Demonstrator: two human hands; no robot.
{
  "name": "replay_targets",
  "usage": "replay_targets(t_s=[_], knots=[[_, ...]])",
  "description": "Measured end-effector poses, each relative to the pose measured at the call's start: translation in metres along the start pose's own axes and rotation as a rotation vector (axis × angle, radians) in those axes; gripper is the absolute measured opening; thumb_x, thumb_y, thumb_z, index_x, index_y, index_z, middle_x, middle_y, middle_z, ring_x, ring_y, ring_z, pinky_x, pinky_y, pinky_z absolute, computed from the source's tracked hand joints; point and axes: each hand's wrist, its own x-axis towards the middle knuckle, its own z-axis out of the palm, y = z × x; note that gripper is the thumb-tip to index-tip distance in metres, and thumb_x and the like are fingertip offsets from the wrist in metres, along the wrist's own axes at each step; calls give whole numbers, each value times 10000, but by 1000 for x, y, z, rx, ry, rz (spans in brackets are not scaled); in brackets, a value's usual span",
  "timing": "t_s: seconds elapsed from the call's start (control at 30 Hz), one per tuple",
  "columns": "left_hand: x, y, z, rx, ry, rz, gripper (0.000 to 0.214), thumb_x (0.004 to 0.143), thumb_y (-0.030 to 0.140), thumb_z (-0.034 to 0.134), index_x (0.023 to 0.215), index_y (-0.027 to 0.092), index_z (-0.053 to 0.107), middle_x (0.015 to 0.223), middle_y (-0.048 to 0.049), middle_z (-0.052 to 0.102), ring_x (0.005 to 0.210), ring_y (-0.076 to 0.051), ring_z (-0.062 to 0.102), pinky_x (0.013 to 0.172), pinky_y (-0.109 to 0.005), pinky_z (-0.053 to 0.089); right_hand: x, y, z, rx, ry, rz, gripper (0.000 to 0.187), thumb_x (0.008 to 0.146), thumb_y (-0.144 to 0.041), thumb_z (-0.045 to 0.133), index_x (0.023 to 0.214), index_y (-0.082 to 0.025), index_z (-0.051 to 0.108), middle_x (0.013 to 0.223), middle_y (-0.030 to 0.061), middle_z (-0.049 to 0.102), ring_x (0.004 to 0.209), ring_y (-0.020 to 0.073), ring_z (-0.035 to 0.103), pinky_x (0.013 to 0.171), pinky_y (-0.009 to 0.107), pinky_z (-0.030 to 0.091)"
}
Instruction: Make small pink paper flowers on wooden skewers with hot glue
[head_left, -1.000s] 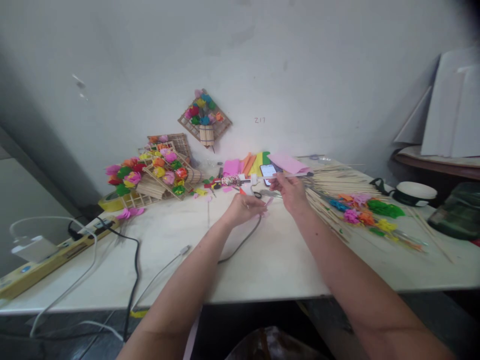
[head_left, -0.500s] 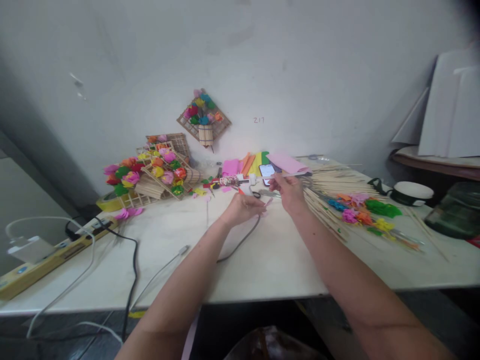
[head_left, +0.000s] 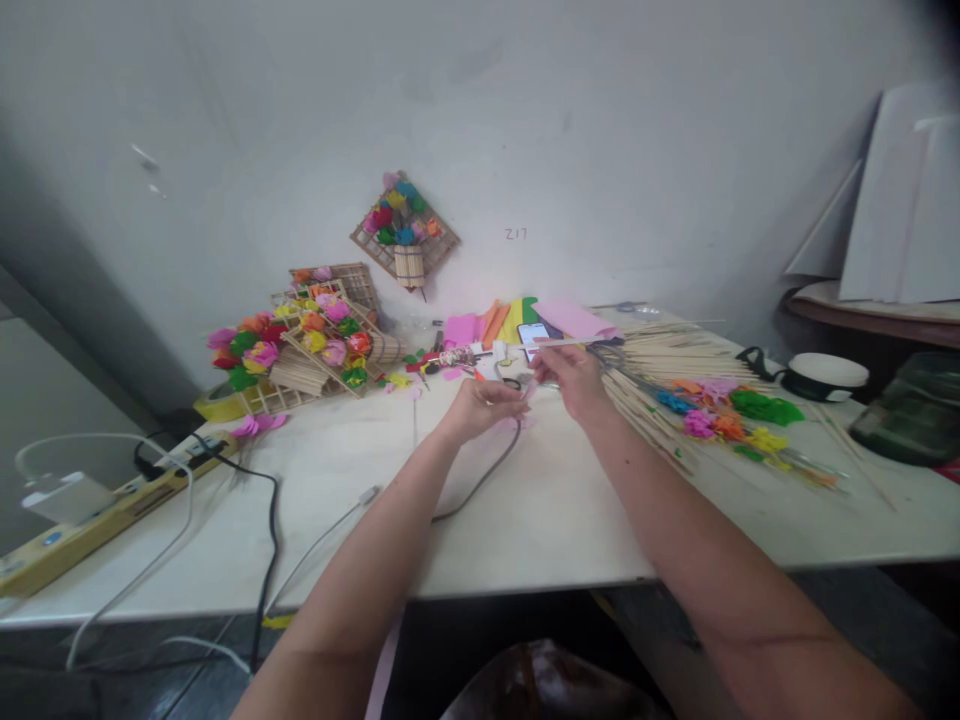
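Over the middle of the table, my left hand (head_left: 487, 408) is closed in a pinch on a small piece of pink paper (head_left: 529, 390). Just right of it, the fingers of my right hand (head_left: 568, 377) are closed on a thin pale strip (head_left: 577, 343), which lies level across the fingertips. The fingertips of both hands are close together at the pink paper. Behind them are a phone (head_left: 534, 336) with a lit screen and a pattern-covered tool (head_left: 457, 357) beside a white part. A grey cable (head_left: 491, 468) curves below my left hand.
Bamboo frames with paper flowers (head_left: 315, 345) are piled at the left; a similar piece (head_left: 406, 235) hangs on the wall. Coloured paper sheets (head_left: 517, 320) lie behind. Thin sticks (head_left: 667, 350) and crepe flowers (head_left: 724, 425) spread rightward, near a glass jar (head_left: 911, 415). A power strip (head_left: 127, 510) trails cables at left.
My hands have come closer together, with the right fingertips now beside the pink paper in my left hand. The pale strip has risen slightly. The view has shifted a little.
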Motion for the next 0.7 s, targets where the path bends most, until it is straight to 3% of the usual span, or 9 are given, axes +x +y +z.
replay_targets(t_s=[0.23, 0.43, 0.53, 0.7], knots=[[2, 7, 2, -175, -68, -46, 306, 565, 346, 764, 733, 102, 688, 679, -76, 696, 624, -185, 658, 643, -302, 532, 0, 5, -9, -97, -197, 233, 283, 661, -391, 673, 826, -162, 689, 764, 21, 680, 632, 107, 582, 609, 236, 453], [6, 14, 12, -188, -170, -63, 356, 549, 378, 770, 752, 95, 694, 689, -85, 693, 627, -188, 654, 647, -320, 538, -7, 4, 2, 0, -384, 366, 264, 648, -352, 676, 519, -161, 548, 452, -50, 504, 404, 72, 421, 399, 207, 319], [10, 14, 17, -182, -192, -53, 354, 555, 369, 769, 770, 97, 698, 680, -82, 688, 586, -170, 640, 619, -312, 534, -10, 1, 4, 38, -404, 419, 238, 607, -319, 703, 517, -175, 537, 428, -46, 501, 360, 83, 406, 338, 214, 281], [12, 12, 25, -158, -221, -50, 304, 560, 357, 767, 731, 113, 706, 719, -89, 690, 620, -175, 642, 623, -311, 531, -13, 8, 5, 8, -357, 468, 208, 622, -347, 696, 606, -158, 610, 528, 22, 612, 434, 133, 520, 358, 237, 372]])
